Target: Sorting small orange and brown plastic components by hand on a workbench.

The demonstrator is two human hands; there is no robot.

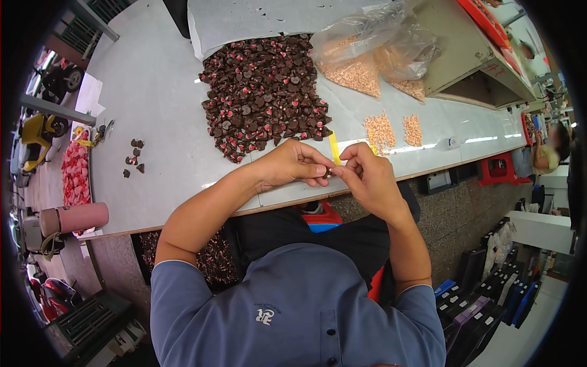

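Over the table's front edge my two hands meet at their fingertips. My left hand (295, 165) is closed, pinching a small dark brown piece (328, 173) between thumb and fingers. From the other side my right hand (371, 179) presses its closed thumb and forefinger against the same spot; whether they grip anything else is hidden. Just beyond the hands lies a wide heap of similar dark brown pieces (263, 92), some showing red and white faces. Two small patches of beige bits, a larger one (380, 131) and a smaller one (413, 130), lie beyond my right hand.
Clear plastic bags (351, 70) of beige bits stand at the back, beside a grey-green metal box (471, 73). Yellow tape (334, 148) marks the table (165, 85). A few loose dark pieces (133, 160), a pink tumbler (82, 217) and red pieces (76, 171) are left.
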